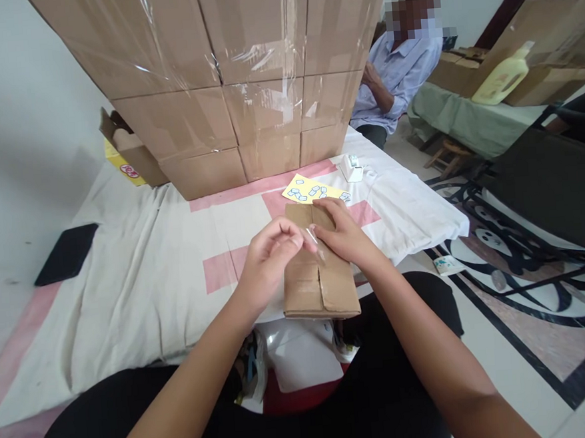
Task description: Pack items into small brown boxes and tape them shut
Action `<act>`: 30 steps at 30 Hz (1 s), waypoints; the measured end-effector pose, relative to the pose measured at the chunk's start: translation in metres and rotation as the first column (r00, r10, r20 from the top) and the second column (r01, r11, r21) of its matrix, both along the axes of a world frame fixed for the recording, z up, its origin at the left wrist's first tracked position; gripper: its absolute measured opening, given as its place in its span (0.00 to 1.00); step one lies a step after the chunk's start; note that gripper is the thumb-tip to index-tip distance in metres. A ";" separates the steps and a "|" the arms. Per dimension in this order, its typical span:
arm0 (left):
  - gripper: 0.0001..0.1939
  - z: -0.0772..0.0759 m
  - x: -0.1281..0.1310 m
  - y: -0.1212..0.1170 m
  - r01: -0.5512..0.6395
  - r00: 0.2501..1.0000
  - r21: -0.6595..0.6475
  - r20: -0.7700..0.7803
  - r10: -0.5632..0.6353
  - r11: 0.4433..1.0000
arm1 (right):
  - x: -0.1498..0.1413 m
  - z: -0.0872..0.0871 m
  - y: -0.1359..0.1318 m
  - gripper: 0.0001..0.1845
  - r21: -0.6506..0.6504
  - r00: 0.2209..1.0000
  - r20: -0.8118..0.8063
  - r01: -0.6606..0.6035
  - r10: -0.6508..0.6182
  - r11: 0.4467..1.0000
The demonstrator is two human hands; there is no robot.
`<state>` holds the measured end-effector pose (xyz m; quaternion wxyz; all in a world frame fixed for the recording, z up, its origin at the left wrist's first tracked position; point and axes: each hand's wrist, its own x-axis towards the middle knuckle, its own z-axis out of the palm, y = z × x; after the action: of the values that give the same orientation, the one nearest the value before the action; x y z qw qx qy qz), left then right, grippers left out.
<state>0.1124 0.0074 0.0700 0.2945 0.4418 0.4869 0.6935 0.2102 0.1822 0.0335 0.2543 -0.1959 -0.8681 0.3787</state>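
A small closed cardboard box [302, 292] lies at the table's near edge, its flaps meeting in a seam along the top. My left hand [269, 254] is closed above the box's left side, thumb and fingers pinched on a piece of clear tape [311, 233]. The tape's strip stretches across to my right thumb. Gripping the box's far right part, my right hand [346, 235] has its fingers over the top. Just behind the box is a yellow sheet of stickers [305, 190] with blue-edged labels.
A tall stack of taped cardboard boxes [265, 107] stands at the back of the table. To the left are a black phone-like slab [67, 253] and an open yellow-sided box [130, 153]. Another person [397, 71] sits behind; a small white object [352, 168] lies at right.
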 end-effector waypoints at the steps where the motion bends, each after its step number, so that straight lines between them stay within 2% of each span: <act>1: 0.08 0.003 0.003 -0.001 0.021 1.000 -0.035 -0.006 -0.021 0.999 | 0.000 0.000 0.000 0.28 -0.004 1.000 -0.001 0.004 -0.004 1.000; 5: 0.10 0.013 0.016 -0.008 0.101 0.995 -0.152 0.019 -0.099 0.983 | 0.001 0.000 -0.001 0.27 -0.014 1.000 -0.001 0.010 -0.010 1.000; 8: 0.14 0.018 0.023 -0.012 0.097 0.995 -0.180 0.016 -0.096 0.979 | 0.001 0.001 -0.002 0.26 -0.007 1.000 -0.003 0.016 -0.016 1.000; 11: 0.15 0.018 0.028 -0.013 -0.032 0.996 -0.286 -0.091 0.006 0.958 | 0.001 0.001 -0.002 0.26 -0.008 1.000 -0.016 0.026 -0.026 1.000; 14: 0.16 0.013 0.029 -0.010 -0.162 0.978 -0.392 -0.189 0.094 0.906 | 0.000 0.001 -0.002 0.26 -0.014 1.000 -0.019 0.024 -0.024 1.000; 18: 0.16 0.008 0.027 -0.007 -0.210 0.973 -0.454 -0.183 0.140 0.866 | 0.000 0.002 -0.003 0.26 -0.018 0.999 -0.017 0.032 -0.032 0.999; 21: 0.16 0.010 0.029 -0.009 -0.166 0.984 -0.419 -0.128 0.122 0.893 | 0.000 0.002 -0.003 0.26 -0.027 0.999 -0.008 0.039 -0.040 0.999; 24: 0.17 0.014 0.033 -0.012 -0.046 0.995 -0.347 -0.103 0.011 0.937 | 0.000 0.002 -0.002 0.27 -0.023 0.999 -0.006 0.042 -0.042 0.999; 27: 0.16 0.014 0.035 -0.014 0.038 0.980 -0.363 -0.167 -0.106 0.931 | 0.000 0.002 -0.002 0.27 -0.019 0.999 -0.001 0.033 -0.033 0.999; 30: 0.17 0.011 0.035 -0.013 0.001 0.973 -0.421 -0.210 -0.099 0.907 | 0.001 0.003 -0.003 0.26 -0.021 0.999 0.001 0.033 -0.033 0.999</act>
<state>0.1472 -0.0058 0.0814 0.3427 0.4571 0.6429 0.5103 0.2107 0.1792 0.0368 0.2582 -0.2128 -0.8608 0.3835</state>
